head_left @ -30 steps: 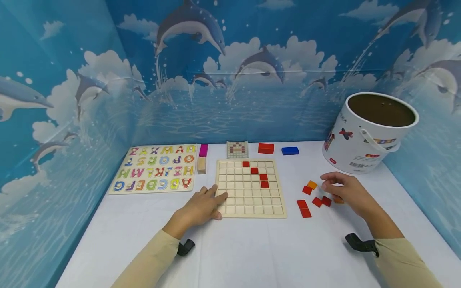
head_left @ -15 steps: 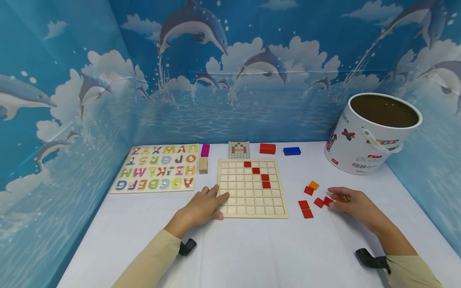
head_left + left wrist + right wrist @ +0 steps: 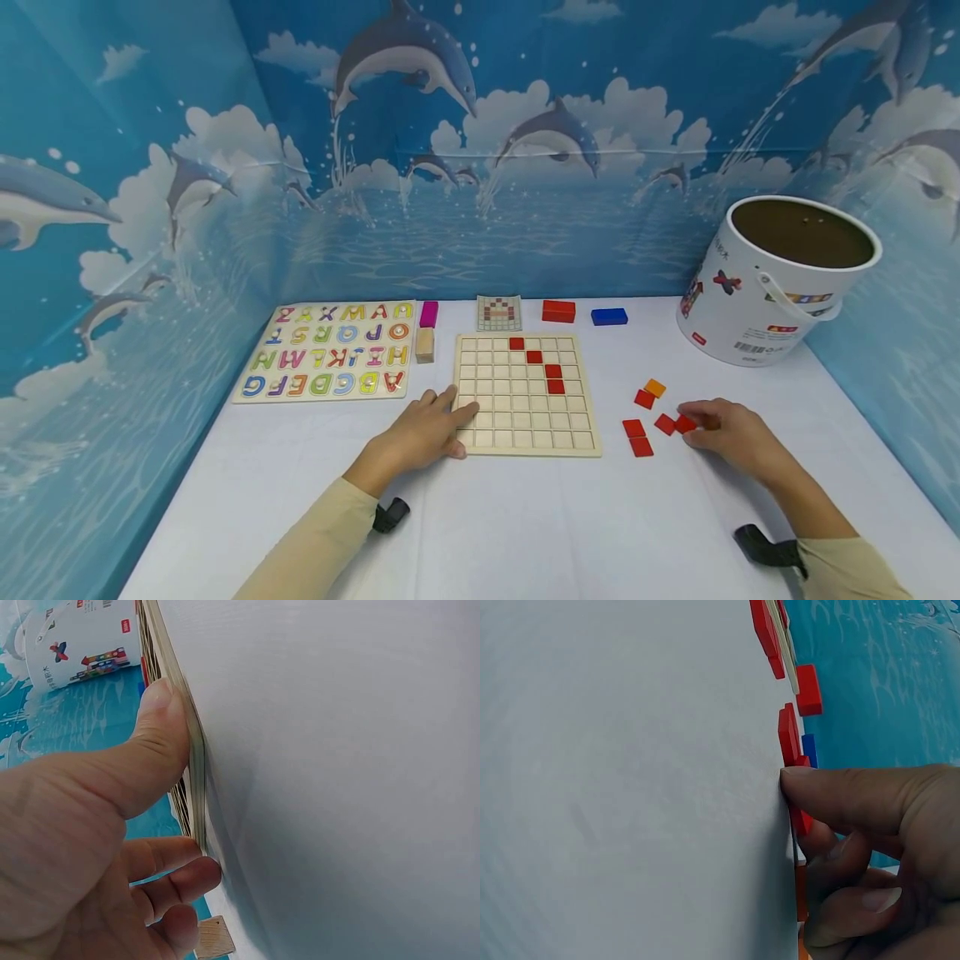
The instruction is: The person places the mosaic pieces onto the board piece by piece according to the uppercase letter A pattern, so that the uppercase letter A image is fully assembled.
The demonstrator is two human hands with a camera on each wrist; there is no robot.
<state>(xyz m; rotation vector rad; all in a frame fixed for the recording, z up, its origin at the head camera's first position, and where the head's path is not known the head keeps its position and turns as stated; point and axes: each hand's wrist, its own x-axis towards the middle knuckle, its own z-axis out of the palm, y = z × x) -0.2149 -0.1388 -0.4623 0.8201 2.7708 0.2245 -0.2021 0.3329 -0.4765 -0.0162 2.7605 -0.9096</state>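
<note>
Left hand: the left hand (image 3: 420, 433) is laid on the near left corner of the wooden grid board (image 3: 525, 392); in the left wrist view the thumb (image 3: 161, 742) is seen pressed against the board's edge (image 3: 196, 757), with the fingers curled below it.
Right hand: the right hand (image 3: 731, 433) is set on the bench (image 3: 540, 525) to the right of the board, its fingertips on a red tile (image 3: 685, 423).
Grip, right: the red tile (image 3: 801, 817) is shown by the right wrist view to be pinched between thumb and curled fingers, while it lies on the cloth; an orange piece (image 3: 801, 889) is seen under the hand in that view only.
Loose tiles: three more red tiles (image 3: 636, 433) and an orange tile (image 3: 655, 387) are scattered just left of the right hand.
Board: four red tiles (image 3: 543, 364) are seated in a diagonal run across the upper cells.
Far edge: a pattern card (image 3: 498, 312), a red block (image 3: 558, 311) and a blue block (image 3: 608, 317) are lined up behind the board.
Left side: an alphabet puzzle (image 3: 330, 350) is laid flat, with a pink block (image 3: 428, 314) and a plain wooden block (image 3: 425, 344) beside it.
Right side: a white bucket (image 3: 772, 283) is tilted against the backdrop, seen from the head view and partly from the left wrist view.
</note>
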